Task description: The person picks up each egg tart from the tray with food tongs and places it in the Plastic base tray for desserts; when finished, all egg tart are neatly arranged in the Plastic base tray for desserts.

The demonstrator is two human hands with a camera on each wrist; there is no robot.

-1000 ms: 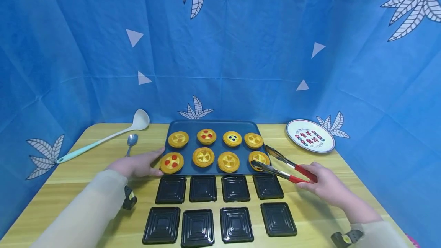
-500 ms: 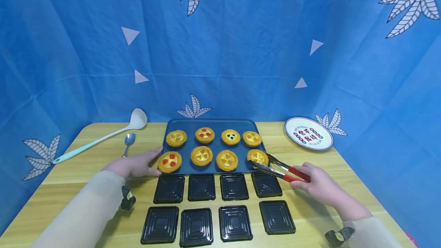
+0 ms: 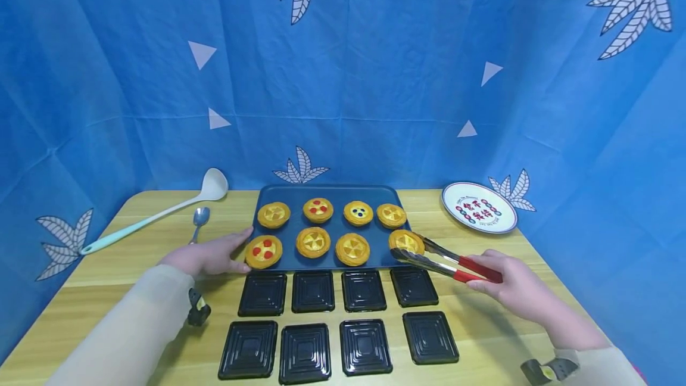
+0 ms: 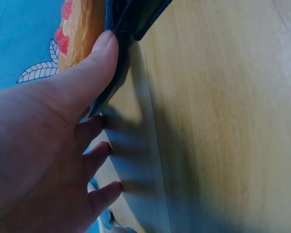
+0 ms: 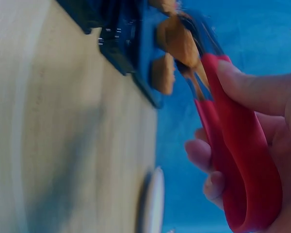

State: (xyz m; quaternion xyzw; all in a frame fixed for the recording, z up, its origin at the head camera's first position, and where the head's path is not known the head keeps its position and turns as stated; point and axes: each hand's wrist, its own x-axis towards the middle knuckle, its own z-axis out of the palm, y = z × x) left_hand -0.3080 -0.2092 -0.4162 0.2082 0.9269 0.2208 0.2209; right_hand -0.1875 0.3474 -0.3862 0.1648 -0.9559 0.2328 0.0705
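Observation:
My right hand [image 3: 522,285] grips red-handled tongs [image 3: 474,270], their dark tips on either side of an egg tart [image 3: 406,242] at the right front of the blue baking tray [image 3: 292,190]. In the right wrist view, that tart [image 5: 179,42] sits between the tong tips, higher than the tarts behind it. My left hand [image 3: 209,255] rests at the tray's left edge, beside a tart with red berries [image 3: 264,251]. The left wrist view has my thumb [image 4: 94,65] against the tray's rim and the other fingers spread close to the table.
Several square black plastic bases [image 3: 364,347] lie in two rows before the tray. More tarts [image 3: 313,242] fill the tray. A ladle [image 3: 155,217] and a small spoon [image 3: 200,219] lie left; a patterned plate [image 3: 479,207] stands back right.
The tongs moved left around the right front tart, then slightly back right. The tart has shifted right with them. My left hand keeps its place at the tray.

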